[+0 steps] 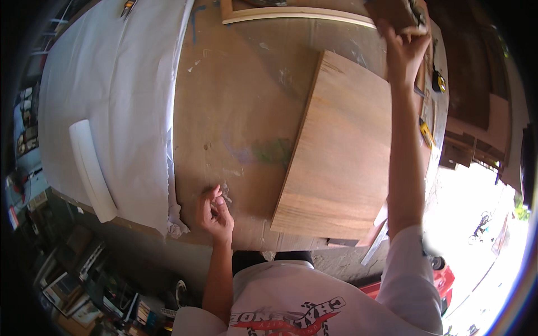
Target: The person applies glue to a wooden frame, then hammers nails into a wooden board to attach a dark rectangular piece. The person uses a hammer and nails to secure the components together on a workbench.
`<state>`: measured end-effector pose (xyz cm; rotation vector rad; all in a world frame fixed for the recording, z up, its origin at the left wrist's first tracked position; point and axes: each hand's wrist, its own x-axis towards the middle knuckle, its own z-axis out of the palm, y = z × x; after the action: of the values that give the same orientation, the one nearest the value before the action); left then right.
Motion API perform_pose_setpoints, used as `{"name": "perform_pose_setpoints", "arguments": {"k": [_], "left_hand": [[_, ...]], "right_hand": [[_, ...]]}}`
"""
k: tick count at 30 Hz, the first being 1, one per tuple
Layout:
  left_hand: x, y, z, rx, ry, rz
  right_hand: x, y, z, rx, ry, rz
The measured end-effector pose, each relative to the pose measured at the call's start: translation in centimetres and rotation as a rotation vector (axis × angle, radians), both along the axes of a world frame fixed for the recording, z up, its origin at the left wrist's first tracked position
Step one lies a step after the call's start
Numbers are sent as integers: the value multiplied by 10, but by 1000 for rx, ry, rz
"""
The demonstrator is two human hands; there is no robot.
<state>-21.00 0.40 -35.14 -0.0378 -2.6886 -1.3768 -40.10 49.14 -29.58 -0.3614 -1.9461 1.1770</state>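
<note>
My right hand [406,50] reaches to the far right of the table, its fingers closed at the edge of a brown, block-like piece [392,12]. The top of the frame cuts this piece off, so its kind is unclear. Below and left of that arm lies a flat wooden board [336,151] with visible grain, tilted slightly on the brown table covering [241,101]. My left hand [216,215] hovers near the front edge, left of the board. Its fingers curl in toward the thumb, and nothing shows between them.
White sheeting [134,73] covers the table's left side, with a white roll [92,168] on it. A light wooden frame [297,12] lies at the back. Along the right edge are a tape measure [440,83] and a yellow-handled tool [427,133].
</note>
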Motion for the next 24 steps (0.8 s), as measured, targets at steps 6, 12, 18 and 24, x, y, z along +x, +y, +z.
{"name": "perform_pose_setpoints", "arguments": {"k": [6,12,18,24], "left_hand": [[-4,3,1,264,-35,-129],[8,25,42,814,-600,-331],[-9,40,62,1286,-915,-295],[-34,29,54,1623,-1080,-369]], "right_hand": [[211,-200,36,-368,-443,175],[268,-340,42,-537,-296,183],[269,-369,34,-239,-309,95],[269,-359,38,-216,-288,65]]}}
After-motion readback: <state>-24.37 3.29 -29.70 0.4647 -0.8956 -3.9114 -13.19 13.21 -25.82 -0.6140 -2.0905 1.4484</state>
